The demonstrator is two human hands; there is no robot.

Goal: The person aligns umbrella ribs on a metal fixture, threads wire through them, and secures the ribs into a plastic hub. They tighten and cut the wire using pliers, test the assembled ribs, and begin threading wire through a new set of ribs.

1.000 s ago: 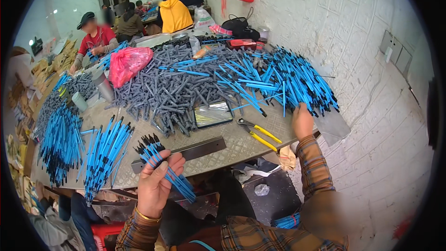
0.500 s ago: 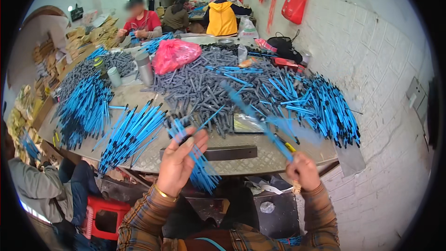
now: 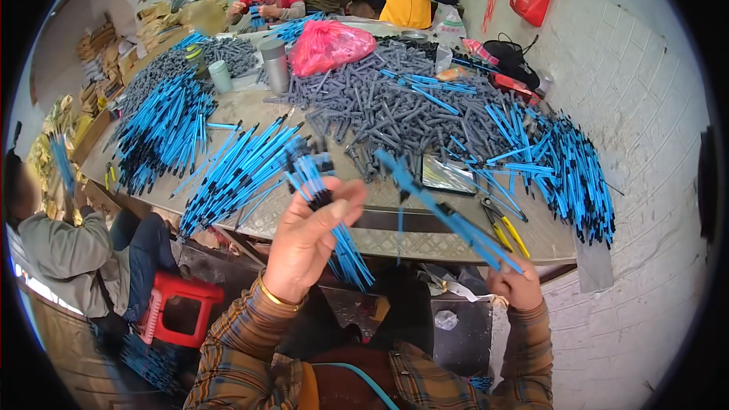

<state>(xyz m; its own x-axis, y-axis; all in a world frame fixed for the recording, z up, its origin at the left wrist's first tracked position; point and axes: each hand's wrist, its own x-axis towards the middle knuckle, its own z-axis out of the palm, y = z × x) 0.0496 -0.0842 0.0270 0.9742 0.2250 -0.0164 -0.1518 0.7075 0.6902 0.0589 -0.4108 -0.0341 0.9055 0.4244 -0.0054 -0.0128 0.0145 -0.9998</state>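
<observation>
A bundle of thin blue sticks with black ends (image 3: 351, 257) is gripped by my left hand (image 3: 304, 239) in front of the table edge. My right hand (image 3: 516, 287), farther right, is closed around the lower ends of a few blue sticks (image 3: 448, 220). These slant up to the left, their upper ends blurred and near the left bundle. One thin blue stick (image 3: 400, 231) hangs near their upper part. On the table beside my right hand lie yellow-handled pliers (image 3: 505, 228).
Grey plastic pieces (image 3: 357, 99) form a large heap on the table (image 3: 292, 205). Loose blue sticks lie in piles left (image 3: 163, 133) and right (image 3: 569, 175). A pink bag (image 3: 330, 47) and steel flask (image 3: 275, 66) stand behind. Co-workers sit beyond and at left, near a red stool (image 3: 182, 307).
The view has shifted, so the table appears higher and farther right. The sticks in my right hand have dropped lower, and the pliers now show fully. Both hands keep their sticks.
</observation>
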